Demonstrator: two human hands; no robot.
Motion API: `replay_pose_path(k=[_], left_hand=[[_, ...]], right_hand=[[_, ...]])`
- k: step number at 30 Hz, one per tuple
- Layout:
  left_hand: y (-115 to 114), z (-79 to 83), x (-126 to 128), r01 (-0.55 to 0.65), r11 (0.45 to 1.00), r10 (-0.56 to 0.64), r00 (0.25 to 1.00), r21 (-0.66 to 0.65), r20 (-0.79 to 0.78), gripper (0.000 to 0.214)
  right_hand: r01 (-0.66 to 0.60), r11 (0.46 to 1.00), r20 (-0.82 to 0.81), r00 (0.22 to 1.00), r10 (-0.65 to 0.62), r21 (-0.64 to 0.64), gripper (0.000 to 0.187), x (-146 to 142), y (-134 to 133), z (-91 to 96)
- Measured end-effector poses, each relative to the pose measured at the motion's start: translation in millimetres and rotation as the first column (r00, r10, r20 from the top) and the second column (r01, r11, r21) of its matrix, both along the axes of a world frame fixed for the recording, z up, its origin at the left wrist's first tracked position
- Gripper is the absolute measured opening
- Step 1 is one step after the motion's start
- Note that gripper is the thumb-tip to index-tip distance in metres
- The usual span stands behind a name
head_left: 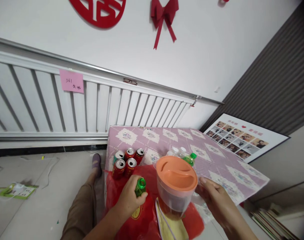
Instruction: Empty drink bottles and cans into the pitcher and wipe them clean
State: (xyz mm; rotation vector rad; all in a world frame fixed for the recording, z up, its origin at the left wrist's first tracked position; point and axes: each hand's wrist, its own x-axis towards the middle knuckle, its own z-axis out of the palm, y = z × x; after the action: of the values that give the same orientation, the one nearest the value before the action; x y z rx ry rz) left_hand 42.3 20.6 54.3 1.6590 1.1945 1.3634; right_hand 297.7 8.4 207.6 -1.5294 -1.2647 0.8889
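Observation:
My left hand (128, 195) is closed round a green bottle (141, 186), whose uncapped mouth points up. To its right is a clear plastic pitcher (173, 200) with an orange lid (176, 173) and some brownish liquid low inside. My right hand (212, 191) grips the pitcher's right side, where a handle seems to be; its fingertips are partly hidden. Below the pitcher lies a folded yellow cloth (170, 225) on a red plastic bag (124, 203). Several opened drink cans (128, 162) stand together beyond my left hand.
A purple patterned tablecloth (164, 136) covers the table. Behind the pitcher are clear bottles (182, 151) and a green-capped bottle (191, 159). A white radiator (91, 106) runs along the wall, and a photo board (245, 136) leans at right. A power strip (19, 190) lies on the floor.

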Motion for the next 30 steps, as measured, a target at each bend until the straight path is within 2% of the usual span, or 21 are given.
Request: replay_pose_path(k=[6, 11, 19, 30], left_hand=[[-1.1, 6.2, -2.0, -0.002, 1.000, 0.002, 1.000, -0.001, -0.013, 0.041], [-0.9, 8.5, -4.0, 0.007, 1.000, -0.007, 0.999, 0.003, -0.032, 0.039], [0.6, 6.0, -3.9, 0.008, 1.000, -0.008, 1.000, 0.005, -0.008, 0.039], [1.7, 6.1, -3.5, 0.003, 1.000, -0.002, 1.000, 0.018, -0.024, 0.037]], right_hand=[[-0.033, 0.998, 0.070, 0.997, 0.036, -0.049, 0.051, -9.5, -17.7, 12.4], [-0.035, 0.993, 0.218, 0.974, 0.058, -0.110, 0.056, -14.2, -21.7, 18.1], [-0.076, 0.989, 0.293, 0.950, 0.110, -0.127, 0.054, -18.6, -20.2, 24.8], [-0.127, 0.988, 0.411, 0.899, 0.151, -0.085, 0.055, -30.9, -8.5, 36.3]])
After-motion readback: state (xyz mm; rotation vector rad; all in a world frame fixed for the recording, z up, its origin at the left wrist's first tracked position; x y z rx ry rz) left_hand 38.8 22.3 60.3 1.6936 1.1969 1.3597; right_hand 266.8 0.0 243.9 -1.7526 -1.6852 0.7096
